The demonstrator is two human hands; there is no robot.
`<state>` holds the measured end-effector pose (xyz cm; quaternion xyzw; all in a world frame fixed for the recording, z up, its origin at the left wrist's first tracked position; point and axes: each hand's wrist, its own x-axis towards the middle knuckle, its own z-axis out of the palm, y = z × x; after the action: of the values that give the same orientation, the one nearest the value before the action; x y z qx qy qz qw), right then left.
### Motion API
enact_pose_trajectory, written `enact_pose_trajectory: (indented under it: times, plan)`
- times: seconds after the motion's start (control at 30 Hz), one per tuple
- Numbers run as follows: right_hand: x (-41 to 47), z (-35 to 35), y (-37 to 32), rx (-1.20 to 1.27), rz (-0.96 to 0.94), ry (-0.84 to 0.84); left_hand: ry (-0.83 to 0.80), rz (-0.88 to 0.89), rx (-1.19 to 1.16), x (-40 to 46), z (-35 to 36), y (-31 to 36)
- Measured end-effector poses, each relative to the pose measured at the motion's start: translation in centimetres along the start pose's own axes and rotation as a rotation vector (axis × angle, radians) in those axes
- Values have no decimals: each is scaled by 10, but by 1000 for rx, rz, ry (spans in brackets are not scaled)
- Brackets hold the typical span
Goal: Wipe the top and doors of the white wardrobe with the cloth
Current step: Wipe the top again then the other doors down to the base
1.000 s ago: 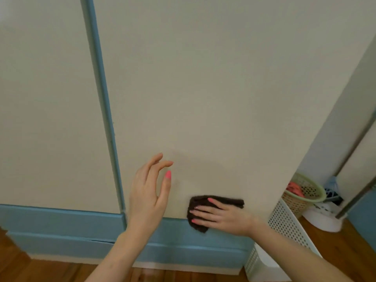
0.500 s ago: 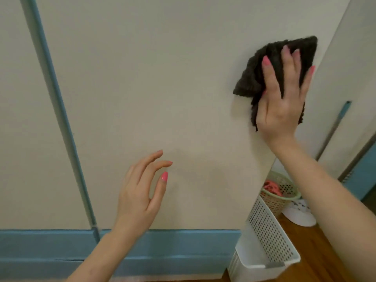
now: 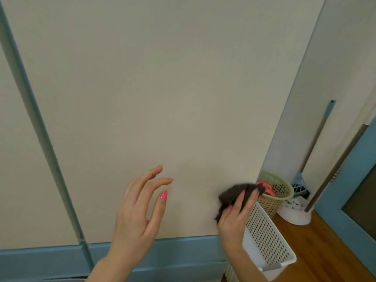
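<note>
Looking through the head camera, I see the right hand (image 3: 234, 217) low at the right edge of the wardrobe door (image 3: 152, 98), its grip closed around the dark cloth (image 3: 237, 193); the cloth is bunched against the door face just above the blue base trim (image 3: 179, 244), and its upper fold sticks out past the door edge in front of the green basket (image 3: 281, 193); motion blur softens that hand, so I cannot tell how flat the palm sits on the panel.

I judge the cloth to be light, soft and limp, likely to crumple or slip into a wad unless the fingers (image 3: 243, 197) spread over it and press it flat; taking it across the middle with the palm behind would give the widest wiping face; the door looks smooth and rigid, so the cloth should slide easily with modest pressure.

The left hand (image 3: 134, 214) is empty, its grip spread with fingers loosely curled and the thumb apart, hovering just in front of the door to the left of the cloth; whether the fingertips touch the panel I cannot tell; its forearm rises from the lower edge of the view.

A white perforated basket (image 3: 266, 243) stands on the wooden floor (image 3: 325, 245) just beside the right wrist, close enough to be bumped in a low sweep.
</note>
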<state>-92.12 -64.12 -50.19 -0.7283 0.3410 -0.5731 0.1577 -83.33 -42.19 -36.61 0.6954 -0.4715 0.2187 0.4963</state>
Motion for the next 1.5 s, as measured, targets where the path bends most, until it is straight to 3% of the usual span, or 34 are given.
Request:
enact_pose_trajectory:
  times: [0.07,0.13,0.2,0.27,0.37,0.4,0.47,0.53,0.63,0.83,0.97,1.1,1.2,1.33,1.5]
  plan:
    - [-29,2,-4,-30,190,-196,-14,2,13,-8,-3,-4]
    - [-45,6,-4,-71,220,-267,-23,-11,29,-14,-8,-7]
    - [-47,9,-4,-25,287,-305,-20,-36,41,-19,-11,-12]
    - [-40,6,-4,104,564,-187,-17,-60,46,-24,-14,-16]
    - [-44,13,-11,-115,201,-180,-19,-92,45,-34,-17,-24]
    - [-48,16,-19,-156,176,-126,-20,-103,47,-38,-18,-26]
    - [-52,22,-52,-52,300,-92,-22,-129,56,-46,-21,-29]
    - [-66,36,-85,-6,348,-203,-31,-149,68,-50,-26,-33]
    - [-88,56,-111,-26,210,-325,-28,-192,45,-52,-37,-43]
    - [-80,66,-122,-230,-414,-316,-4,-290,42,-41,-51,-65]
    - [-40,59,-145,-129,-745,-289,-47,-294,68,-27,-47,-63]
    - [7,51,-189,30,-818,-198,29,-304,-51,15,-54,-51]
    - [29,30,-225,81,-771,-167,49,-275,-132,50,-67,-23]
    - [64,1,-280,43,-659,-167,41,-320,-266,107,-95,28]
    - [139,-45,-366,56,-676,-132,79,-329,-374,189,-156,101]
